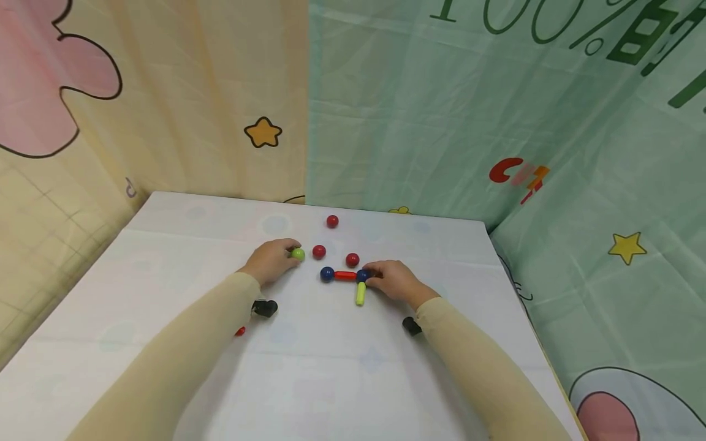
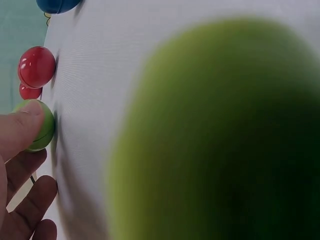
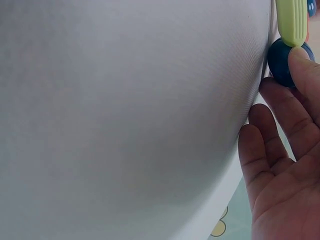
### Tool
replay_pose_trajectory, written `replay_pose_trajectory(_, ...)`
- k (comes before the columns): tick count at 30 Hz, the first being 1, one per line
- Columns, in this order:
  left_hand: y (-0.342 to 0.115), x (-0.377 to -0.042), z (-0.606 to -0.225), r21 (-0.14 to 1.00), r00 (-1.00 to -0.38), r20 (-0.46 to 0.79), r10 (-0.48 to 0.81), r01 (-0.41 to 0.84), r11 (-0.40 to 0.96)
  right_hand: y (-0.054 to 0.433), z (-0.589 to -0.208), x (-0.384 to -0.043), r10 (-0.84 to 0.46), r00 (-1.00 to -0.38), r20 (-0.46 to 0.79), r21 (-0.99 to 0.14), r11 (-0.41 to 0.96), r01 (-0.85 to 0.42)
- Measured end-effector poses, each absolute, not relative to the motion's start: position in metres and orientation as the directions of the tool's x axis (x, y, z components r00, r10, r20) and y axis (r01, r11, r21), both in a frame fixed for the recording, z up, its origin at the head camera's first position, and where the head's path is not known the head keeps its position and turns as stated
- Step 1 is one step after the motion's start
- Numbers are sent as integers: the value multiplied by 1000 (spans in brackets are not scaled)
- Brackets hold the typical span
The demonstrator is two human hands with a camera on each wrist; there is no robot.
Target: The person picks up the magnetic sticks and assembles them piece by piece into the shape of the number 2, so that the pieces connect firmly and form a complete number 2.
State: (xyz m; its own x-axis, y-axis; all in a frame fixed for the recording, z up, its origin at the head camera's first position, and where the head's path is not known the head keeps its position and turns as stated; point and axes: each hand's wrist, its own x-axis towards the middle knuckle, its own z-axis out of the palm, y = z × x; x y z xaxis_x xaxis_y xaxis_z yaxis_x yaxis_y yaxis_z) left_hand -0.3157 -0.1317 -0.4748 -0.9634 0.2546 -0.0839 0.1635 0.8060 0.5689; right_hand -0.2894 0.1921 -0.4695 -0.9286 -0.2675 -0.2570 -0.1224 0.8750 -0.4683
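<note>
My left hand pinches a green ball between thumb and fingers, low over the table; in the left wrist view the thumb lies across the green ball. My right hand holds a dark blue ball at the right end of a joined piece. From that ball a red rod runs left to a second blue ball, and a yellow-green rod points toward me. The right wrist view shows the thumb against the blue ball, beside the ribbed yellow-green rod.
Three red balls lie beyond the joined piece: one near it, another red ball beside the green one, and a farther red ball. A red bit shows by my left forearm. A large blurred green shape fills the left wrist view's right side.
</note>
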Motion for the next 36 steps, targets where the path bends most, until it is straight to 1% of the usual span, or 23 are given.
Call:
replay_pose_trajectory(7, -133, -311, -473, 569, -969, -102, 225, 129, 813, 191, -470, -289, -270, -928, -259, -469, 875, -124)
replay_pose_trajectory(12, -141, -305, -475, 589, -968, -97, 231, 131, 797, 191, -471, -290, -279, -927, -252, -458, 878, -140)
replay_pose_trajectory(22, -162, -289, -474, 619, -949, -75, 307, 197, 761, 194, -472, -292, -286, -923, -258, -461, 876, -143)
replay_pose_trajectory(25, -163, -283, -471, 639, -945, -90, 314, 187, 746, 194, -470, -293, -285, -921, -264, -462, 876, -139)
replay_pose_trajectory(31, -157, -270, -469, 668, -932, -128, 339, 172, 724, 194, -469, -292, -274, -925, -262, -465, 876, -128)
replay_pose_trajectory(36, -142, -256, -468, 677, -906, -148, 397, 200, 708, 193, -470, -291, -271, -927, -261, -460, 879, -128)
